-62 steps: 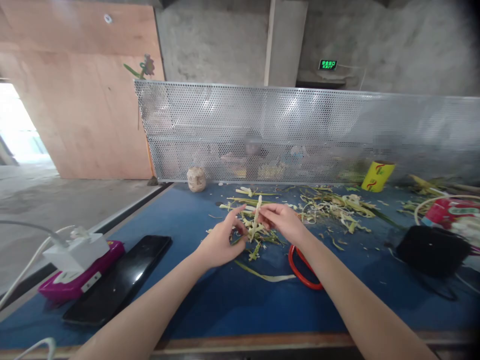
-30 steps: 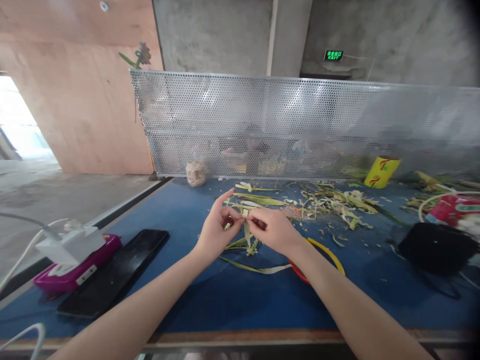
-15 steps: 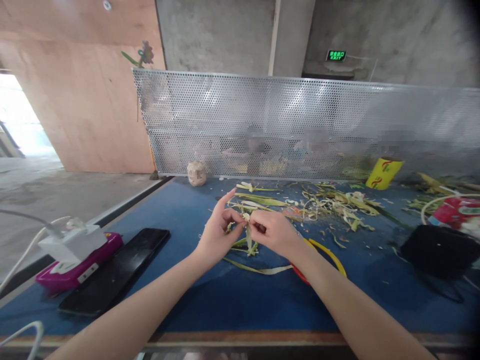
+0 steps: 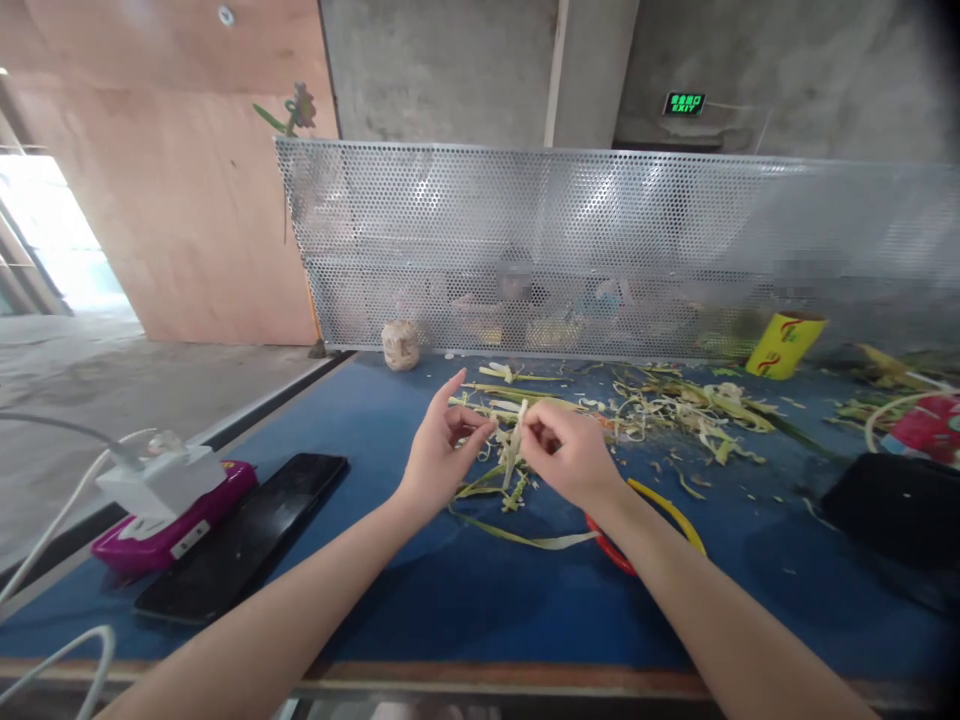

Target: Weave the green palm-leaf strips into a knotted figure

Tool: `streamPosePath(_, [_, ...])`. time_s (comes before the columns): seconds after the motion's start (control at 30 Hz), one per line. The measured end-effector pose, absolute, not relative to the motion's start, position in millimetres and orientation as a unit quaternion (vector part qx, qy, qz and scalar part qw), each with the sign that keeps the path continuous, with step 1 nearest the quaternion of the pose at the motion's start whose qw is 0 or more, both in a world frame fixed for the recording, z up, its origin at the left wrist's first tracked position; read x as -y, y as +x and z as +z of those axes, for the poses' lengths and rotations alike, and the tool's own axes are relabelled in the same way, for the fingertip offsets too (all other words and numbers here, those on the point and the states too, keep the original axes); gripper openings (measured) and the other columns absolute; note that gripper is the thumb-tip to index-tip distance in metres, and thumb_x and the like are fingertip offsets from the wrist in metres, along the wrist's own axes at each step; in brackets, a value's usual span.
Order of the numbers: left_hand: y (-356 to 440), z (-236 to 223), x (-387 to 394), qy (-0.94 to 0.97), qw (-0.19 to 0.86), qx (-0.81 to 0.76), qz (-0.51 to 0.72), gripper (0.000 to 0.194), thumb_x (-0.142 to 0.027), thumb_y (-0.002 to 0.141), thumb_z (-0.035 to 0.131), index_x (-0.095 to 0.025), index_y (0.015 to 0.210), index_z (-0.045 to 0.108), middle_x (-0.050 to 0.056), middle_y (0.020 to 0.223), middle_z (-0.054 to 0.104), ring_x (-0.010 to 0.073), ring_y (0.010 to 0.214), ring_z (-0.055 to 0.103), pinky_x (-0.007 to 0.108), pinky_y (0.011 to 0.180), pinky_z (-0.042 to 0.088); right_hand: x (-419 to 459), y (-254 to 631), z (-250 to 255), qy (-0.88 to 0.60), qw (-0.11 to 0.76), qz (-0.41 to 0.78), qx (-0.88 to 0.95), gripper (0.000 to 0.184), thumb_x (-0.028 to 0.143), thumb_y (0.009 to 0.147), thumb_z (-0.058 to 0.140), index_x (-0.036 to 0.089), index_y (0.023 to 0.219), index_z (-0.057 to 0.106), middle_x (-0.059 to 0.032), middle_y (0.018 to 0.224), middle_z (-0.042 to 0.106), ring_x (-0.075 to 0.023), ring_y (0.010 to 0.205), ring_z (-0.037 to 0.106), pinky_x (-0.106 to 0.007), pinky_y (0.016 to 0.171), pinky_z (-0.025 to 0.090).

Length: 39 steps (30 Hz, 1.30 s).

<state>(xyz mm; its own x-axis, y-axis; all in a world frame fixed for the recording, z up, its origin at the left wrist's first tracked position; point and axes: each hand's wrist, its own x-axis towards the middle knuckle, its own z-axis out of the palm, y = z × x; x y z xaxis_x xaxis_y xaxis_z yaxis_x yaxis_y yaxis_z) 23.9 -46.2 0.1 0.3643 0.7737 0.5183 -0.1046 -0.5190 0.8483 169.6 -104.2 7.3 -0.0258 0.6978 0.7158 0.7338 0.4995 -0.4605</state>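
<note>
My right hand (image 4: 566,450) is closed in a pinch on a pale plant strip (image 4: 514,445), which rises a little above the fingertips and hangs below them. Just to the left, my left hand (image 4: 442,445) has thumb and forefinger pressed together at its tip, with another finger stretched up. Whatever lies in that pinch is too small to make out. Beneath the hands lie green-yellow leaf scraps (image 4: 514,500) and a long leaf strip (image 4: 525,540). A tool with red and yellow handles (image 4: 667,510) is partly hidden under my right forearm.
Plant peelings (image 4: 697,410) are strewn across the blue table (image 4: 465,610). At left are a black phone (image 4: 247,540) and a purple power strip (image 4: 180,530) with a white plug. A perforated metal screen (image 4: 480,210), wrapped roll (image 4: 401,345), yellow cylinder (image 4: 784,345) and black object (image 4: 892,510) stand around.
My hands have drawn apart from fingertips nearly touching to a small gap. The right hand has shifted right with the pale strip, and the view has turned slightly left.
</note>
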Motion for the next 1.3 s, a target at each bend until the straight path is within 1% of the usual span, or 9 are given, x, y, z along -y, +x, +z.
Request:
streamPosePath(0.1, [22, 1, 45, 0.718, 0.417, -0.251, 0.498, 0.068, -0.024, 0.075, 0.058, -0.015, 0.133, 0.024, 0.001, 0.075, 0.059, 0.0118, 0.071, 0.055, 0.025, 0.065, 0.046, 101, 175, 10, -0.500, 0.511, 0.022, 0.699, 0.012, 0.021, 0.076, 0.044, 0.019, 0.064, 0.043, 0.0056, 0.050, 0.040, -0.0063, 0.042, 0.033, -0.019, 0.043, 0.027])
streamPosePath(0.27, [20, 3, 46, 0.713, 0.430, -0.235, 0.502, 0.060, -0.024, 0.076, 0.057, -0.016, 0.128, 0.029, 0.002, 0.079, 0.058, 0.0110, 0.072, 0.055, 0.023, 0.063, 0.045, 99, 170, 5, -0.500, 0.493, 0.048, 0.710, 0.011, 0.021, 0.077, 0.044, 0.019, 0.066, 0.045, 0.0051, 0.053, 0.042, -0.0060, 0.043, 0.035, -0.019, 0.044, 0.027])
streamPosePath(0.4, [21, 0, 46, 0.693, 0.498, -0.209, 0.477, 0.073, -0.021, 0.069, 0.065, -0.018, 0.129, 0.024, 0.002, 0.083, 0.056, 0.0115, 0.073, 0.055, 0.023, 0.060, 0.047, 98, 169, 4, -0.497, 0.485, 0.055, 0.717, 0.010, 0.021, 0.078, 0.044, 0.019, 0.070, 0.048, 0.0041, 0.055, 0.046, -0.0066, 0.046, 0.039, -0.020, 0.046, 0.030])
streamPosePath(0.53, [22, -3, 43, 0.698, 0.536, -0.203, 0.429, 0.076, -0.019, 0.067, 0.067, -0.017, 0.129, 0.023, -0.002, 0.072, 0.057, 0.0088, 0.060, 0.053, 0.022, 0.055, 0.046, 98, 169, 5, -0.499, 0.495, 0.070, 0.708, 0.008, 0.022, 0.079, 0.045, 0.019, 0.073, 0.050, 0.0026, 0.060, 0.052, -0.0069, 0.047, 0.043, -0.020, 0.046, 0.034])
streamPosePath(0.67, [22, 3, 44, 0.705, 0.523, -0.205, 0.433, 0.071, -0.017, 0.067, 0.065, -0.016, 0.127, 0.028, -0.004, 0.066, 0.057, 0.0076, 0.055, 0.054, 0.021, 0.053, 0.046, 99, 170, 5, -0.498, 0.511, 0.099, 0.693, 0.008, 0.023, 0.079, 0.045, 0.019, 0.074, 0.050, 0.0033, 0.059, 0.051, -0.0056, 0.042, 0.041, -0.020, 0.043, 0.033])
streamPosePath(0.83, [22, 11, 48, 0.703, 0.491, -0.227, 0.461, 0.068, -0.016, 0.065, 0.068, -0.015, 0.124, 0.035, -0.006, 0.059, 0.056, 0.0077, 0.051, 0.054, 0.020, 0.052, 0.047, 96, 170, 3, -0.480, 0.559, 0.216, 0.641, 0.010, 0.028, 0.081, 0.045, 0.019, 0.076, 0.048, 0.0043, 0.060, 0.051, -0.0034, 0.032, 0.040, -0.019, 0.034, 0.031])
streamPosePath(1.1, [21, 10, 50, 0.701, 0.401, -0.223, 0.546, 0.054, -0.016, 0.068, 0.066, -0.018, 0.116, 0.043, -0.005, 0.060, 0.057, 0.0090, 0.059, 0.056, 0.020, 0.057, 0.050, 89, 172, 6, -0.466, 0.631, 0.319, 0.532, 0.019, 0.031, 0.080, 0.046, 0.018, 0.067, 0.042, 0.0069, 0.055, 0.047, -0.0023, 0.027, 0.039, -0.018, 0.029, 0.026])
streamPosePath(1.2, [20, 11, 50, 0.694, 0.402, -0.232, 0.550, 0.051, -0.017, 0.068, 0.065, -0.018, 0.114, 0.044, -0.005, 0.064, 0.056, 0.0074, 0.053, 0.054, 0.020, 0.052, 0.049, 89, 173, 8, -0.457, 0.634, 0.335, 0.526, 0.019, 0.034, 0.079, 0.047, 0.018, 0.069, 0.043, 0.0063, 0.058, 0.049, -0.0030, 0.029, 0.040, -0.018, 0.029, 0.027])
streamPosePath(1.3, [21, 11, 49, 0.688, 0.421, -0.246, 0.538, 0.051, -0.018, 0.068, 0.065, -0.018, 0.113, 0.043, -0.004, 0.065, 0.056, 0.0078, 0.053, 0.055, 0.020, 0.051, 0.048, 90, 171, 8, -0.458, 0.592, 0.361, 0.556, 0.018, 0.037, 0.078, 0.049, 0.019, 0.080, 0.048, 0.0031, 0.068, 0.054, -0.0048, 0.038, 0.046, -0.018, 0.032, 0.030])
